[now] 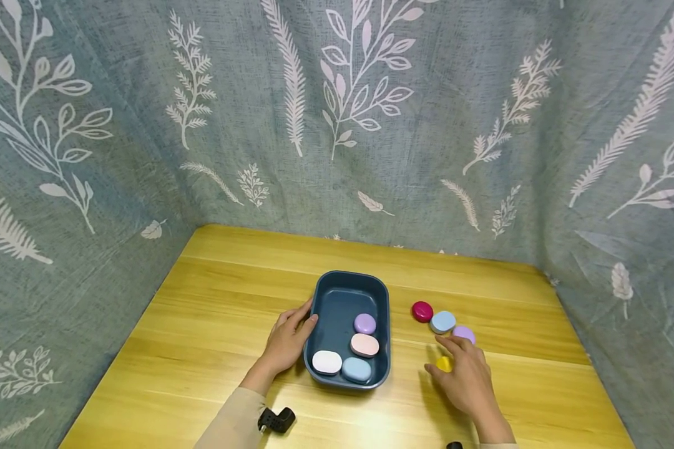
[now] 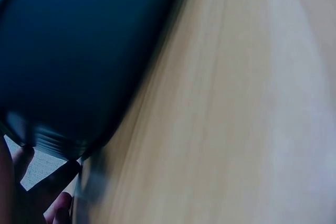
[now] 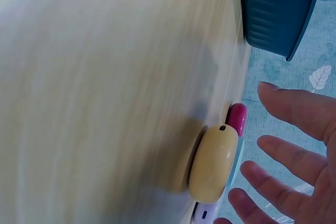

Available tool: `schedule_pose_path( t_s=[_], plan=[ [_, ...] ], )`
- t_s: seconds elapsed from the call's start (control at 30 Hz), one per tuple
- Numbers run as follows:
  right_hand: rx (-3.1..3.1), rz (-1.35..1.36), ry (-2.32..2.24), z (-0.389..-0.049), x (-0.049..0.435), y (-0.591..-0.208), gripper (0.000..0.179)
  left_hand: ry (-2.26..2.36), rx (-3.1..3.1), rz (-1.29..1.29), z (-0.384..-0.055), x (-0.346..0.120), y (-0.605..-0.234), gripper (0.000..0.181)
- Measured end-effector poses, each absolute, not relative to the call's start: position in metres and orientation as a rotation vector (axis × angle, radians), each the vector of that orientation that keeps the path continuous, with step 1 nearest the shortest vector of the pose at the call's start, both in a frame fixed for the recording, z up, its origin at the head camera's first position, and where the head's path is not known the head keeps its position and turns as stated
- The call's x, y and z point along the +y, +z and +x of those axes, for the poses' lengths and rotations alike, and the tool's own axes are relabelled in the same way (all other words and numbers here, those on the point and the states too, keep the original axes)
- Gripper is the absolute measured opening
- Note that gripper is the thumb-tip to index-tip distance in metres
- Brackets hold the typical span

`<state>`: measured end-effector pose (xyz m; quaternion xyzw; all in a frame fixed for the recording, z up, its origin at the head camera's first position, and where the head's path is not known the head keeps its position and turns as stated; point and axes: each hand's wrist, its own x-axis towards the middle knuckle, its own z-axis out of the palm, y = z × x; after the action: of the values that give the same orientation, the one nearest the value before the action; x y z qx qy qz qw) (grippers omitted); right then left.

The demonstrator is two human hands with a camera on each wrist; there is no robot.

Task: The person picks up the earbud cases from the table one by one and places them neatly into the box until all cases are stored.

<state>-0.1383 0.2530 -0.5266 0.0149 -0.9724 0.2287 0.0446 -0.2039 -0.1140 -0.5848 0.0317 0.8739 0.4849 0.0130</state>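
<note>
My left hand (image 1: 285, 340) rests against the left side of a dark blue tray (image 1: 318, 293), thumb at the rim. Its fingertips touch the outer wall of the tray in the left wrist view. Fingers spread, my right hand (image 1: 465, 377) hovers at a small yellow rounded case (image 3: 214, 163) on the table; it holds nothing. The case is partly covered by the hand in the head view. Beyond it lie a crimson round case (image 1: 422, 312), a light blue case (image 1: 443, 322) and a purple case (image 1: 464, 335), the last partly behind the fingers.
Inside the tray's near half sit a purple round case (image 1: 364, 323), a pink oval case (image 1: 365, 345), a white oval case (image 1: 327, 362) and a blue oval case (image 1: 356, 370). A leaf-patterned curtain (image 1: 326, 193) surrounds the wooden table (image 1: 219, 299) behind and at both sides.
</note>
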Motion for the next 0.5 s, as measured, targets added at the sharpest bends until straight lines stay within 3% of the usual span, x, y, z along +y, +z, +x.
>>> schedule_pose_path(
  t_s=[0.5],
  plan=[
    [-3.089,-0.07,0.743,-0.1363,0.2542,-0.5287,0.066,1.525,2.713,0.12,-0.2011,-0.1164,-0.5854,0.055]
  ],
)
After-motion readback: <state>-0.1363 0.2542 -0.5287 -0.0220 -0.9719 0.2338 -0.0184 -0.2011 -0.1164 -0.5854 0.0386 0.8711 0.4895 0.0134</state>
